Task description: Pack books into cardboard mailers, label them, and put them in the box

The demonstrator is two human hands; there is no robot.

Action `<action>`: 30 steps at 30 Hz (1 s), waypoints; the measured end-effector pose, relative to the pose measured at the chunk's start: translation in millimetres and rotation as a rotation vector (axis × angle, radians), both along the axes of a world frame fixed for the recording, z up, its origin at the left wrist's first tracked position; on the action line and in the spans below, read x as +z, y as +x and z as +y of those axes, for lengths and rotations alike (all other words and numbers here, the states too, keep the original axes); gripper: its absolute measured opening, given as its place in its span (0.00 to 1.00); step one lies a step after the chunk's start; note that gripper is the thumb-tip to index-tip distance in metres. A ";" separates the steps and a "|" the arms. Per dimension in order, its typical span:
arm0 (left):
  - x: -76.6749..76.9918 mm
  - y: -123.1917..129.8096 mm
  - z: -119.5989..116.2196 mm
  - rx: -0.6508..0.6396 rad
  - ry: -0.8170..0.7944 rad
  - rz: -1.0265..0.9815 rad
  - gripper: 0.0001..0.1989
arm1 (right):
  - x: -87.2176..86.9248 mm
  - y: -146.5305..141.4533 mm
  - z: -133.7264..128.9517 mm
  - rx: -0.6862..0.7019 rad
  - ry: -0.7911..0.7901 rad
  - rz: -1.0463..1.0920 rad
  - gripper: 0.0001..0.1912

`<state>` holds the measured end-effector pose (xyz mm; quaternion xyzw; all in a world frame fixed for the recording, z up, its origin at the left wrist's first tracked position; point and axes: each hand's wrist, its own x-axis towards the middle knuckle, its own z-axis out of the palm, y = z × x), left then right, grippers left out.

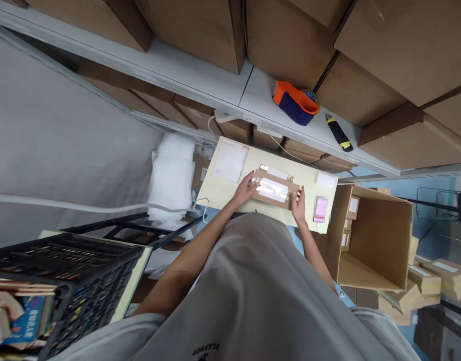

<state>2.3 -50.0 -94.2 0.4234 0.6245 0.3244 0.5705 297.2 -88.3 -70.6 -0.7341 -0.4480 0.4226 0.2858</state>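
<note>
Head view: the left grip [246,188] and right grip [298,201] — fingers partly spread — hold the taped cardboard package [273,188] at its ends, between them over the worktop [225,193]; a phone [320,209] lies just right of the right grip.

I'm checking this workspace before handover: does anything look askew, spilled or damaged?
The small boxes beside the large open carton look untidy, heaped at differing angles rather than squarely stacked. No spill or clear damage shows.
</note>
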 end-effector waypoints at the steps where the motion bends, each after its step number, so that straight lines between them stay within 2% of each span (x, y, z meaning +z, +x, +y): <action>1: 2.4 2.2 -0.6 -0.024 0.045 0.037 0.46 | 2.0 -7.6 -4.8 0.048 0.021 -0.053 0.52; 3: 7.5 5.3 -2.6 -0.079 0.081 0.097 0.44 | 2.8 -21.3 -8.8 0.084 0.029 -0.167 0.49; 7: 15.2 5.1 -4.9 -0.133 0.008 0.140 0.45 | -1.2 -33.8 -3.4 0.044 0.021 -0.295 0.43; 13: 12.8 -3.3 -3.0 -0.283 0.029 0.266 0.45 | 0.0 -32.4 -1.9 -0.034 0.030 -0.204 0.42; 16: 8.0 -10.3 -0.3 -0.322 0.111 0.264 0.47 | 7.4 -33.3 -3.7 -0.023 0.004 -0.201 0.41; 19: 12.6 -14.9 11.0 -0.306 0.162 0.272 0.51 | 26.2 -35.9 6.9 -0.023 0.071 -0.337 0.40; 22: 39.3 -10.3 37.0 -0.247 0.268 0.279 0.49 | 64.3 -42.5 46.0 -0.024 0.311 -0.462 0.39; 26: 108.0 10.1 89.5 -0.123 0.577 0.232 0.31 | 134.1 -60.3 143.8 0.147 0.651 -0.553 0.35; 28: 144.3 20.6 114.2 -0.058 0.701 0.188 0.23 | 162.4 -71.6 197.5 0.272 0.705 -0.621 0.33; 30: 173.3 27.5 131.4 0.001 0.775 0.170 0.20 | 179.6 -82.1 243.5 0.359 0.680 -0.692 0.30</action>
